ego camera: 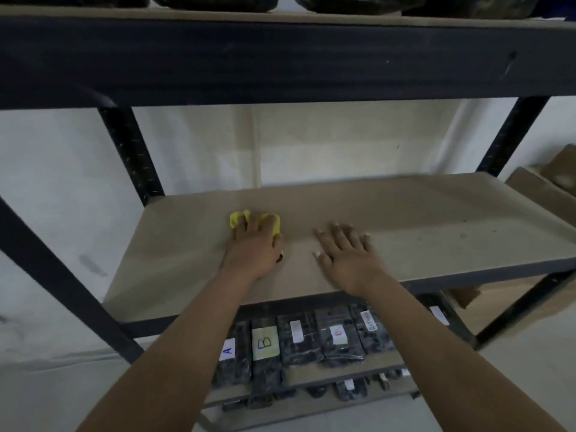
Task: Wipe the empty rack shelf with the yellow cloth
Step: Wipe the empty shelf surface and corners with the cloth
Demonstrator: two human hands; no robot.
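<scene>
The empty tan rack shelf [420, 219] spans the middle of the head view, held in a dark metal frame. My left hand [255, 244] presses the crumpled yellow cloth [238, 218] onto the shelf left of centre; most of the cloth is hidden under my palm and fingers. My right hand [346, 251] lies flat on the bare shelf just to the right, fingers spread, holding nothing.
Dark wrapped packs with labels A [229, 350] and B [265, 342] fill the shelf below. A dark beam [280, 57] of the upper shelf hangs overhead. Upright posts [131, 151] stand at the corners. Cardboard boxes [545, 182] sit at the right.
</scene>
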